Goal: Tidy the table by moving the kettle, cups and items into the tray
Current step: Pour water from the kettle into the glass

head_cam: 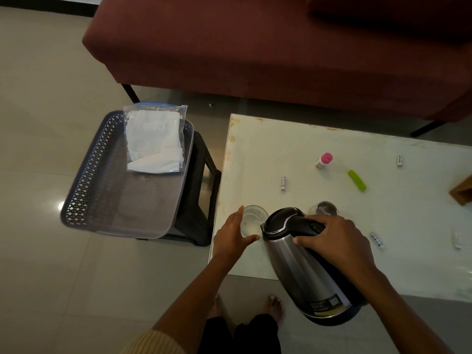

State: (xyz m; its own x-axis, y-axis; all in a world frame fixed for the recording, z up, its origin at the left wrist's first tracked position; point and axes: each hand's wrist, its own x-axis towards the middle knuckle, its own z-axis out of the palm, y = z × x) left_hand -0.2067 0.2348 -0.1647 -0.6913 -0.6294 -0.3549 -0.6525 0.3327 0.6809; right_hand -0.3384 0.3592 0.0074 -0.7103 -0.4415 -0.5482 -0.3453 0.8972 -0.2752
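Observation:
My right hand (334,241) grips the black handle of a steel kettle (293,264), which is lifted and tilted over the near edge of the white table (255,149). My left hand (233,236) curls around a clear glass cup (252,219) standing near the table's left front corner; fingers and thumb touch its sides. A small steel cup (326,208) stands just behind the kettle. The dark plastic tray (84,190) sits on a black stool to the left, with a plastic bag of white paper (154,141) at its far end.
On the table lie several white batteries (283,183), a pink-capped small bottle (323,160) and a green stick (357,180). A wooden object (463,191) is at the right edge. A maroon sofa (255,47) stands behind. My bare feet (274,305) are on the tiled floor.

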